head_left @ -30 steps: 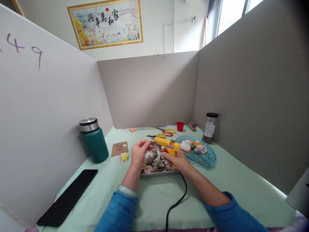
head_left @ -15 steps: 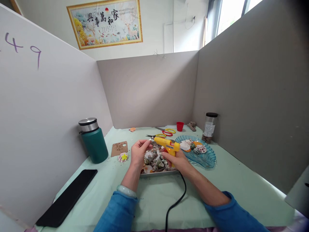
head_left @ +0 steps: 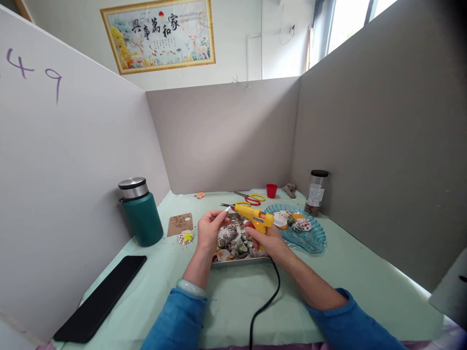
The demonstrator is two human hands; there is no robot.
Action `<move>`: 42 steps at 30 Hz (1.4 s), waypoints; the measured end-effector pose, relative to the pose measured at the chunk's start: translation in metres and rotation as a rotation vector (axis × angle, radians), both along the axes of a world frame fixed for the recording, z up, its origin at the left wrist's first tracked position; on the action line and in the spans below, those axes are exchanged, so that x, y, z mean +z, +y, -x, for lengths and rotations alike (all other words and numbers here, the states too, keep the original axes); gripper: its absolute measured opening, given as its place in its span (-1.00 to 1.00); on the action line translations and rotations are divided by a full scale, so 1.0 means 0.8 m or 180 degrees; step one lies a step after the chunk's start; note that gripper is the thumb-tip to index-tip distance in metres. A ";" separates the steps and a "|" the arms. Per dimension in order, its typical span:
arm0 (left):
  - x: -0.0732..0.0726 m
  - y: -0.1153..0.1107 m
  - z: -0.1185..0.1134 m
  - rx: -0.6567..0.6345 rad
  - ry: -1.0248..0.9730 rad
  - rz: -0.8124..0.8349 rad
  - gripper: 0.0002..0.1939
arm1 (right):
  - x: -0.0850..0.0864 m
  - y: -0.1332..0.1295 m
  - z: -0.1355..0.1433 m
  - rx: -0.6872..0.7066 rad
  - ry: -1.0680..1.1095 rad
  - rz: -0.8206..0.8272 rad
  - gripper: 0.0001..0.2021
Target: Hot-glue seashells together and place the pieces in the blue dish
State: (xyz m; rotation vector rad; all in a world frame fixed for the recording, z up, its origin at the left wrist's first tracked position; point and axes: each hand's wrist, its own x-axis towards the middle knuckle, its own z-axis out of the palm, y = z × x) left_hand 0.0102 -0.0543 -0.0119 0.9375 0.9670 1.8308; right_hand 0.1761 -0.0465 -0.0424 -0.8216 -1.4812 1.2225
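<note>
My right hand [head_left: 268, 239] is wrapped round the grip of a yellow hot glue gun [head_left: 253, 214], its black cord trailing down toward me. The gun's nozzle points left, close to a small pale piece [head_left: 227, 209] pinched between the fingertips of my left hand [head_left: 210, 228]. That piece is too small to make out; it may be a little shell. Under both hands lies a shallow tray [head_left: 241, 262] full of mixed seashells [head_left: 235, 241]. Left of it sits a round speckled shell with a yellow star shape [head_left: 187, 237].
A blue shell-shaped dish [head_left: 310, 243] holding shells is on the right, near a black-lidded jar [head_left: 316, 192]. Behind are scissors [head_left: 251, 199] and a red cup [head_left: 271, 190]. To the left are a brown card [head_left: 180, 224], a green flask [head_left: 142, 216] and a black slab [head_left: 104, 296].
The glue gun in my right hand has shifted slightly right, so its nozzle is a little farther from the piece in my left hand. My left hand has stayed in place.
</note>
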 end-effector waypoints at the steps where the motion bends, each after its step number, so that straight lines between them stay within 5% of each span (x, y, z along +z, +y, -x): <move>1: 0.000 0.000 0.000 0.0008 0.0004 0.0001 -0.65 | 0.001 -0.001 0.000 0.0001 0.0005 -0.0007 -0.74; 42: -0.004 0.003 0.002 0.0078 0.0099 -0.0099 -0.66 | -0.009 0.003 -0.003 0.0102 -0.0463 -0.0265 -0.78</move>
